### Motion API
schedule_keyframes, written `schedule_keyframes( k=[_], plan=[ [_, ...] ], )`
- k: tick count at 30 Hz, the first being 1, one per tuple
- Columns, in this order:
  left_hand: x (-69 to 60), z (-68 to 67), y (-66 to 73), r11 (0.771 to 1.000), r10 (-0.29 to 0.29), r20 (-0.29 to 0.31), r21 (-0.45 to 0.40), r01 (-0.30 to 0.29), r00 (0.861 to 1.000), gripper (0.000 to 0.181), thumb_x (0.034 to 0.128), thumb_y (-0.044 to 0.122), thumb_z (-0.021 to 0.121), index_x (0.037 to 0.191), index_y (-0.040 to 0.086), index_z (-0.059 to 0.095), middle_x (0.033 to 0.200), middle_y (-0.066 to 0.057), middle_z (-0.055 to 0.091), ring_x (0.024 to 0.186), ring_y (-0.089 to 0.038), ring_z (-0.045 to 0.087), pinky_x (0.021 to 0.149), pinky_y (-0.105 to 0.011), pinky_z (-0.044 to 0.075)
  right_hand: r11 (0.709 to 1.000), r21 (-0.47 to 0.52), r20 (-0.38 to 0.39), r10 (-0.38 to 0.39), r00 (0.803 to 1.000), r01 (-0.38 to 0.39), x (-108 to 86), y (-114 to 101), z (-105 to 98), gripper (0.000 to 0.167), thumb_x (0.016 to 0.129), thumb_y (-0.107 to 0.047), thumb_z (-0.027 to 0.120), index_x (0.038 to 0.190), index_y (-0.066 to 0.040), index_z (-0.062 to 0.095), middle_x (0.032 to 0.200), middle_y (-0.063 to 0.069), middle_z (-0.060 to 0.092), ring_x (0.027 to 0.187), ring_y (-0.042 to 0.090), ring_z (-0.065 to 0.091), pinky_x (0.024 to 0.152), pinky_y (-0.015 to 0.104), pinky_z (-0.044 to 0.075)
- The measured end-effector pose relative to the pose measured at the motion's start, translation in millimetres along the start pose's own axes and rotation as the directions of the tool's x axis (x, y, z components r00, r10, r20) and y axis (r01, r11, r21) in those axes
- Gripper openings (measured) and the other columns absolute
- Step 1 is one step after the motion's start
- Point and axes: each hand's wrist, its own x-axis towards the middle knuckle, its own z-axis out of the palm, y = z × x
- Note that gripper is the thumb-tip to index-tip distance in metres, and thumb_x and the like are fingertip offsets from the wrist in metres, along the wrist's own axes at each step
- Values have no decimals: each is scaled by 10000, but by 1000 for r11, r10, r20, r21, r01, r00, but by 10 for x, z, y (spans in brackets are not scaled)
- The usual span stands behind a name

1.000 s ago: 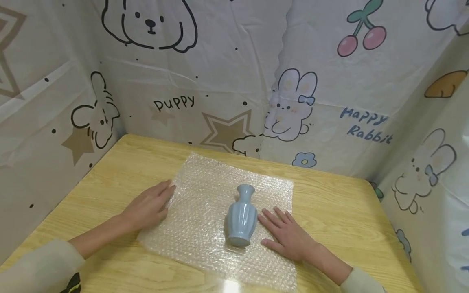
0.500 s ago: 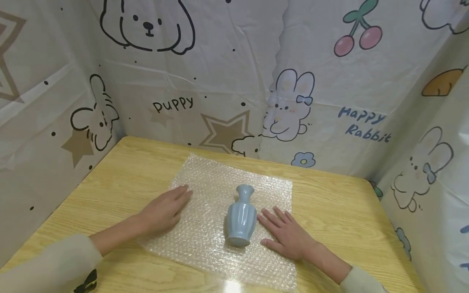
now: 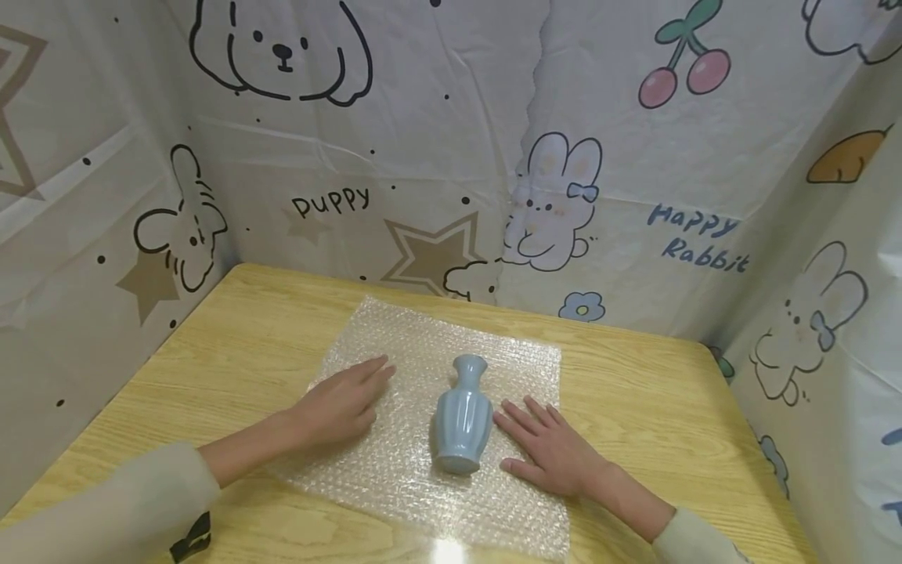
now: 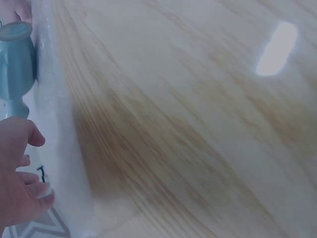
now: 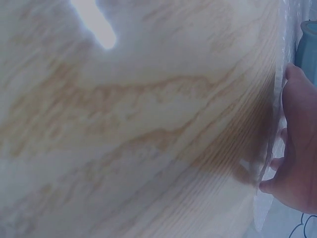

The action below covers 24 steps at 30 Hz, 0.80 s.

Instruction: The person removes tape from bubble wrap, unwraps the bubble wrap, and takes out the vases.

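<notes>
A pale blue vase (image 3: 465, 423) lies on its side on a sheet of bubble wrap (image 3: 409, 486), its neck toward the back; the left wrist view shows the vase (image 4: 16, 62) too. Over the left part of the sheet is my left hand (image 3: 341, 403), fingers extended and a little apart from the vase; in its wrist view the left hand (image 4: 20, 173) has slightly bent fingers. My right hand (image 3: 553, 450) rests spread on the right side of the sheet, fingertips beside the vase's body. The right wrist view shows the right hand (image 5: 299, 144) at the wrap's edge.
The wooden table (image 3: 648, 415) extends around the sheet. Behind and at both sides hangs a printed cloth (image 3: 423, 141) with cartoon figures. A dark item (image 3: 192, 539) shows below the left sleeve (image 3: 141, 493).
The left hand has moved right from the wrap's left edge, over the sheet and closer to the vase. The right hand and the vase have stayed in place.
</notes>
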Motion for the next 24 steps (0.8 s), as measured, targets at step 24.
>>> schedule_keyframes(
  k=[24],
  plan=[
    [514, 24, 518, 702, -369, 229, -566, 432, 901, 683, 942, 370, 650, 1479, 5, 437, 1472, -179, 486, 1226, -367, 568, 974, -497, 511, 1000, -8, 21, 11, 1000, -10, -6, 2, 8, 685, 1026, -552, 421, 1583, -170, 305, 1630, 96, 244, 1458, 443, 204, 1124, 665, 227]
  ],
)
